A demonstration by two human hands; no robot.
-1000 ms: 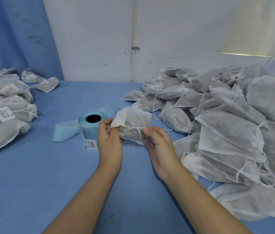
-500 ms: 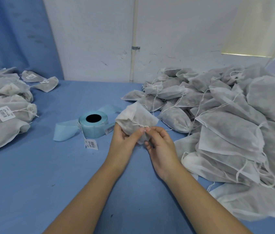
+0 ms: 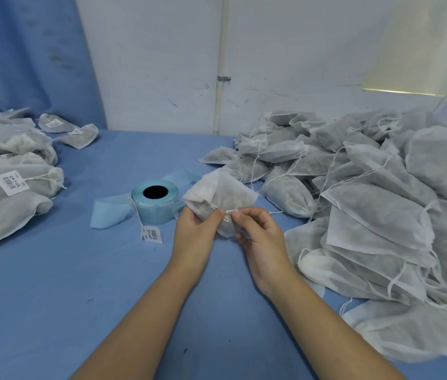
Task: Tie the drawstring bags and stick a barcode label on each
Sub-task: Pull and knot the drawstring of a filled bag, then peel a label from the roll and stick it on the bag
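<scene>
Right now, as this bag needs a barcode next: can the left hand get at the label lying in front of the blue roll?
Probably yes, once it lets go of the bag it grips: the label lies just left of the left hand, near the roll, with only bare table between them.

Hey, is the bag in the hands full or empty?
Filled, not empty: the bag bulges, with dark contents showing through its thin fabric.

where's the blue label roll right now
In the head view, the pale blue roll of barcode labels sits on the blue table, left of centre, just left of the left hand and the white fabric drawstring bag it holds.
</scene>
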